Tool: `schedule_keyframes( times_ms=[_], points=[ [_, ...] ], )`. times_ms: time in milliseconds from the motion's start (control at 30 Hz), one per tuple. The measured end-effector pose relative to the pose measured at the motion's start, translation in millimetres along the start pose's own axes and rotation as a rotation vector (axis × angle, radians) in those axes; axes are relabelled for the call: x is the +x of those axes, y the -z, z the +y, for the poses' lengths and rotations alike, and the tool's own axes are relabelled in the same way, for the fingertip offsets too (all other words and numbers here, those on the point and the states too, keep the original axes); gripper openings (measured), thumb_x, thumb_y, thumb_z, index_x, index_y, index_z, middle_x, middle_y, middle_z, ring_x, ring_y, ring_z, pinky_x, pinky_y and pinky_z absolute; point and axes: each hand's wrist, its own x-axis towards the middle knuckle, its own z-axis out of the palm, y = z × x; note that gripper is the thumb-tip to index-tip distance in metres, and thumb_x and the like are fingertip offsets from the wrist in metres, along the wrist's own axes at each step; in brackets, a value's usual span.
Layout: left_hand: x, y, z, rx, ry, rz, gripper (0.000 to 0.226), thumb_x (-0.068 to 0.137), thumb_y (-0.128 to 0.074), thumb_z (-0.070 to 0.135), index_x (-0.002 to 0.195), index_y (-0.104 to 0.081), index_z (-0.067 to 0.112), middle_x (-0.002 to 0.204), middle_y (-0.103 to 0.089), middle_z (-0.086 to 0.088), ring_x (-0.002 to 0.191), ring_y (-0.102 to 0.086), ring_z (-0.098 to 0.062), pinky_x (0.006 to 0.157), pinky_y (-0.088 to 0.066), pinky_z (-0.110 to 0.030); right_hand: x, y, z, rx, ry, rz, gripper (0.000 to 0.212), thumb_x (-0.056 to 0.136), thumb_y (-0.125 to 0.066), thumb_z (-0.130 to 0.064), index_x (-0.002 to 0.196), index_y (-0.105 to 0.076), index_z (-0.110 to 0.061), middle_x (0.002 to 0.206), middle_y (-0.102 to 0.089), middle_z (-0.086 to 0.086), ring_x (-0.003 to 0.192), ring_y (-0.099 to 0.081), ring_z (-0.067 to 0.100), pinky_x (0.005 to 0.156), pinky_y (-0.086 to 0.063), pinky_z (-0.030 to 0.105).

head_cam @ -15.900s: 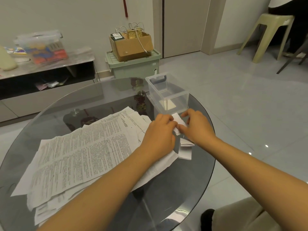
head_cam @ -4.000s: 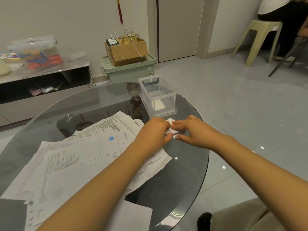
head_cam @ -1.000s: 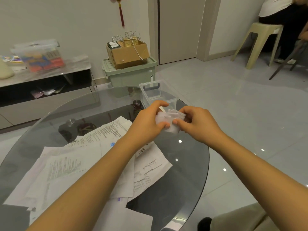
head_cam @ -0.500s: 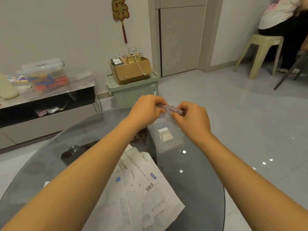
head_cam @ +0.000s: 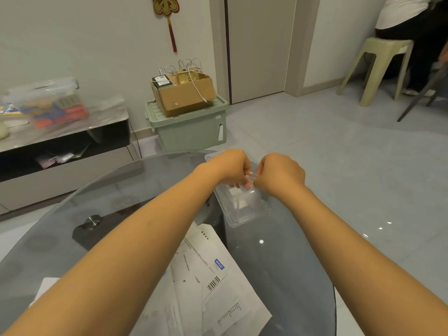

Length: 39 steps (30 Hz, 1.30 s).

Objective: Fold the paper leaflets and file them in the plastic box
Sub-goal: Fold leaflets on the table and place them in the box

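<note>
Gripping a small folded leaflet between them, the left hand and the right hand are held over the clear plastic box, fingers curled down onto the paper. The leaflet is mostly hidden by the fingers and blurred, so its folds cannot be made out. A white folded piece is dimly seen through the box wall; how many pieces lie inside cannot be told. The box's far end is covered by the left hand. Compared with half a second ago, the hands have been lowered closer to the box opening, and the wall ornament is now cut off at the top. Unfolded leaflets lie on the glass table near the box, partly under the left forearm. The box stands near the table's right rim, with bare glass just in front of it.
</note>
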Motion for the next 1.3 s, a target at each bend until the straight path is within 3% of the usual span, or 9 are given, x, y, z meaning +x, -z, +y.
schedule_keyframes(
  times_ms=[200, 333, 400, 500, 600, 733, 933, 1133, 1300],
  points=[
    [8, 3, 12, 0.175, 0.016, -0.036, 0.025, 0.082, -0.070, 0.014, 0.063, -0.053, 0.016, 0.064, -0.056, 0.005, 0.073, -0.059, -0.018, 0.072, -0.047, -0.029, 1, -2, 2, 0.098, 0.027, -0.014, 0.025, 0.082, -0.059, -0.020, 0.105, -0.053, -0.022, 0.104, -0.061, 0.002, 0.090, -0.053, 0.025, 0.070, -0.036, 0.029],
    [9, 0, 13, 0.147, 0.014, 0.005, 0.026, 0.080, -0.072, 0.020, 0.064, -0.052, 0.017, 0.063, -0.047, 0.005, 0.067, -0.045, -0.018, 0.054, -0.032, -0.024, 4, -1, 8, 0.147, 0.022, -0.055, 0.017, 0.082, -0.059, -0.018, 0.093, -0.048, -0.024, 0.096, -0.057, 0.000, 0.086, -0.051, 0.023, 0.068, -0.036, 0.029],
    [9, -3, 12, 0.115, 0.026, 0.018, 0.014, 0.080, -0.073, 0.021, 0.085, -0.065, 0.010, 0.076, -0.058, 0.001, 0.076, -0.049, -0.021, 0.059, -0.038, -0.024, 6, -1, 10, 0.197, 0.011, -0.070, 0.017, 0.081, -0.061, -0.017, 0.082, -0.046, -0.026, 0.094, -0.056, -0.001, 0.086, -0.055, 0.025, 0.070, -0.041, 0.031],
    [8, -5, 11, 0.149, 0.079, 0.033, 0.047, 0.080, -0.073, 0.029, 0.118, -0.059, 0.005, 0.115, -0.062, -0.010, 0.093, -0.054, -0.023, 0.079, -0.044, -0.030, 9, 0, 12, 0.294, 0.006, -0.090, 0.025, 0.077, -0.067, -0.014, 0.071, -0.046, -0.026, 0.086, -0.059, -0.001, 0.085, -0.063, 0.026, 0.079, -0.055, 0.039],
    [5, -4, 9, 0.179, 0.092, 0.037, 0.055, 0.080, -0.074, 0.030, 0.124, -0.054, 0.004, 0.121, -0.060, -0.011, 0.095, -0.052, -0.023, 0.081, -0.043, -0.031, 10, 0, 12, 0.332, 0.042, -0.100, 0.022, 0.076, -0.067, -0.012, 0.070, -0.051, -0.025, 0.077, -0.058, -0.004, 0.083, -0.065, 0.025, 0.079, -0.056, 0.044],
    [0, 1, 10, 0.242, 0.101, -0.018, 0.052, 0.082, -0.072, 0.030, 0.126, -0.055, 0.006, 0.123, -0.061, -0.008, 0.106, -0.056, -0.025, 0.084, -0.044, -0.030, 9, 1, 14, 0.321, 0.080, -0.059, 0.023, 0.076, -0.065, -0.008, 0.069, -0.052, -0.025, 0.071, -0.052, -0.010, 0.079, -0.057, 0.021, 0.074, -0.052, 0.034],
    [-12, 10, 12, 0.227, 0.112, -0.027, 0.061, 0.080, -0.074, 0.027, 0.134, -0.049, 0.012, 0.127, -0.057, -0.005, 0.116, -0.053, -0.026, 0.095, -0.044, -0.033, 0, 6, 12, 0.347, 0.122, -0.070, 0.017, 0.078, -0.069, -0.014, 0.090, -0.064, -0.024, 0.077, -0.049, -0.012, 0.089, -0.056, 0.019, 0.073, -0.044, 0.026],
    [-32, 16, 15, 0.187, 0.093, 0.043, 0.058, 0.080, -0.074, 0.022, 0.132, -0.051, 0.014, 0.128, -0.057, -0.007, 0.115, -0.054, -0.027, 0.094, -0.044, -0.033, -16, 7, 12, 0.392, 0.132, -0.001, 0.022, 0.084, -0.063, -0.016, 0.104, -0.064, -0.025, 0.119, -0.058, 0.002, 0.109, -0.053, 0.020, 0.076, -0.040, 0.026],
    [-65, 19, 23, 0.163, 0.063, 0.190, 0.043, 0.085, -0.068, 0.026, 0.126, -0.056, 0.018, 0.128, -0.057, -0.006, 0.116, -0.053, -0.027, 0.100, -0.042, -0.040, -49, 7, 14, 0.432, 0.177, 0.097, 0.019, 0.084, -0.062, -0.016, 0.101, -0.066, -0.025, 0.116, -0.059, 0.006, 0.115, -0.049, 0.024, 0.084, -0.049, 0.035]
  ],
)
